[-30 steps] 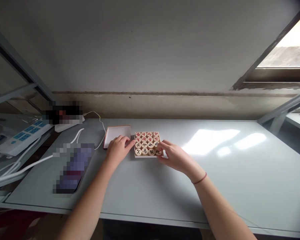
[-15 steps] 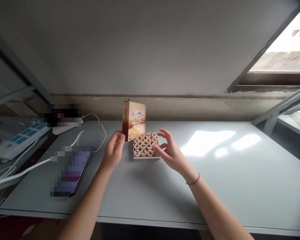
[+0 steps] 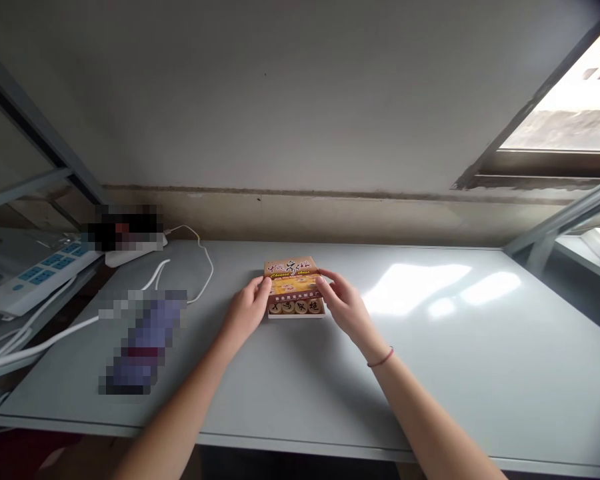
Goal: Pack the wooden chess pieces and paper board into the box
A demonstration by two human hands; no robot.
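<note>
A brown and yellow box lid (image 3: 293, 280) with printed lettering lies over a white tray (image 3: 297, 316) on the grey desk. One row of round wooden chess pieces (image 3: 301, 307) shows at the tray's near edge; the lid hides the others. My left hand (image 3: 250, 300) grips the lid's left side, thumb on top. On the right side, my right hand (image 3: 341, 297) holds the lid between thumb and fingers, a thin red band round its wrist.
A blurred-out flat object (image 3: 147, 343) lies on the desk's left part, beside white cables (image 3: 80, 325). Farther left is a white power strip (image 3: 45, 277) with blue sockets. A wall (image 3: 330, 220) stands behind the desk (image 3: 455, 373).
The lid has come down from upright above the tray's left side to lie over the pieces. My right hand, open before, has taken hold of its right side.
</note>
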